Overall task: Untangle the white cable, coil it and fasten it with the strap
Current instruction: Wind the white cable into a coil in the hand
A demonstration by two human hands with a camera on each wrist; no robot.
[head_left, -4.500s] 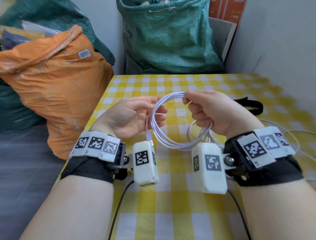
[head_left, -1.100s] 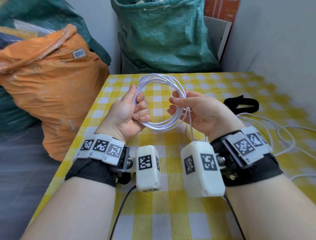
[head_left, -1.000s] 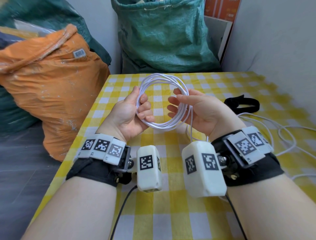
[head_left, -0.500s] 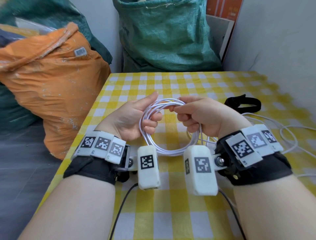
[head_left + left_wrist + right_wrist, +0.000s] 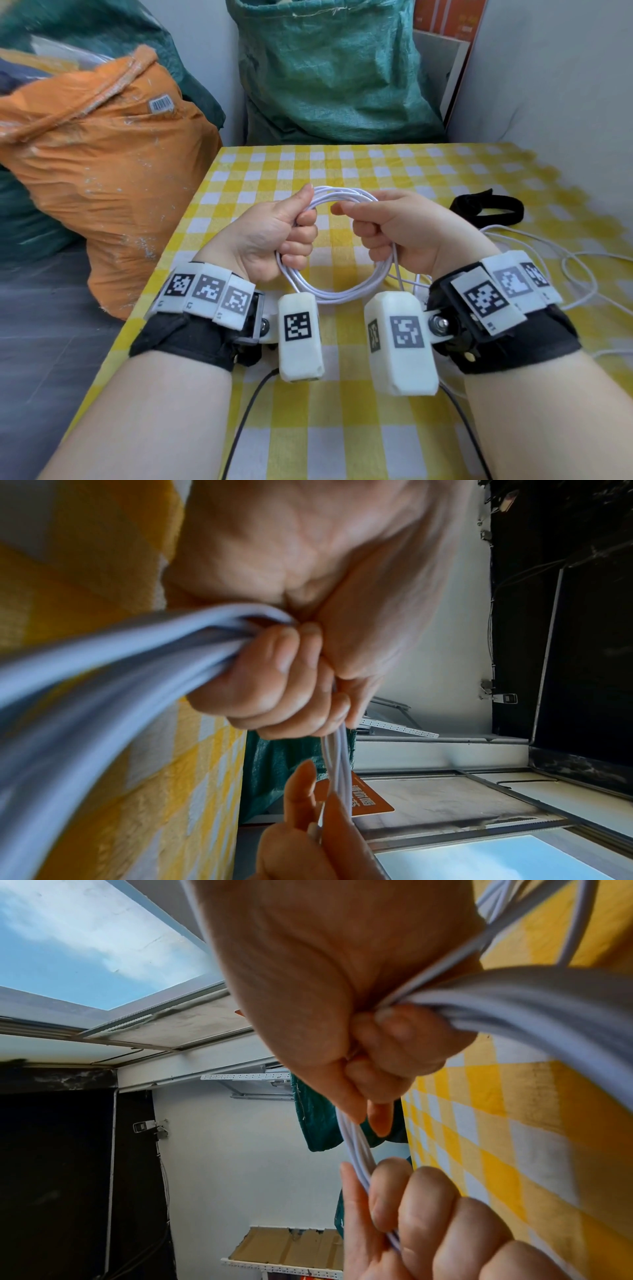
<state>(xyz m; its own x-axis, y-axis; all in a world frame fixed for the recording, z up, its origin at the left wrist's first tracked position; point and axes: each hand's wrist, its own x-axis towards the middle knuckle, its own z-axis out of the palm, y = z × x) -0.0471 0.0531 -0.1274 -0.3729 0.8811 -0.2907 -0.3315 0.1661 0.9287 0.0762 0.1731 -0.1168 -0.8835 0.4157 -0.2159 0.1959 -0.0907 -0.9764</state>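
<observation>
The white cable (image 5: 337, 294) forms a round coil of several turns held upright above the yellow checked table (image 5: 342, 171). My left hand (image 5: 291, 233) grips the coil's left side, fingers curled round the strands (image 5: 137, 653). My right hand (image 5: 373, 229) grips the right side, fingers wrapped round the bundle (image 5: 514, 1007). Loose cable (image 5: 568, 267) trails from the coil across the table to the right. The black strap (image 5: 486, 209) lies on the table beyond my right wrist, apart from both hands.
An orange sack (image 5: 102, 171) stands left of the table and a green sack (image 5: 329, 68) behind it. A grey wall (image 5: 565, 85) runs along the table's right side. Black leads (image 5: 246, 411) run from the wrist cameras toward me.
The coil has tipped down from standing high between my hands to hanging lower. Both hands have closed from loose holds into fists round the coil's sides.
</observation>
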